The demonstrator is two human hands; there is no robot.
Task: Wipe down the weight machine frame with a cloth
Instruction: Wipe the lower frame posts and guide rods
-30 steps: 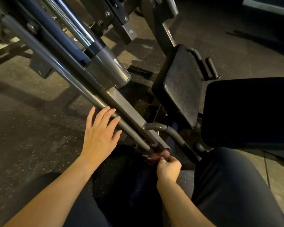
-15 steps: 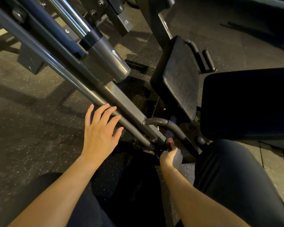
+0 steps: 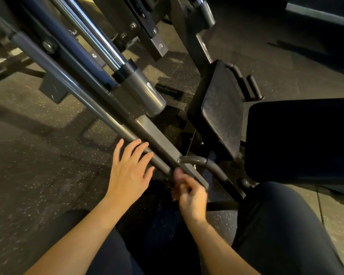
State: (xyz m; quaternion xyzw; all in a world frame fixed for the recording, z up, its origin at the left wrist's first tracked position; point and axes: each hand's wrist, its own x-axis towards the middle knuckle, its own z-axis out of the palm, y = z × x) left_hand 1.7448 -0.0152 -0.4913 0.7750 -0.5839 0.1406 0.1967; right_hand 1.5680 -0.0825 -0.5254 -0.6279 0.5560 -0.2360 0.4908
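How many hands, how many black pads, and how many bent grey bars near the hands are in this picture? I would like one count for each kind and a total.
Hands: 2, left hand and right hand
Black pads: 2, tilted pad and flat pad
Bent grey bars: 1, bent bar
Total: 5
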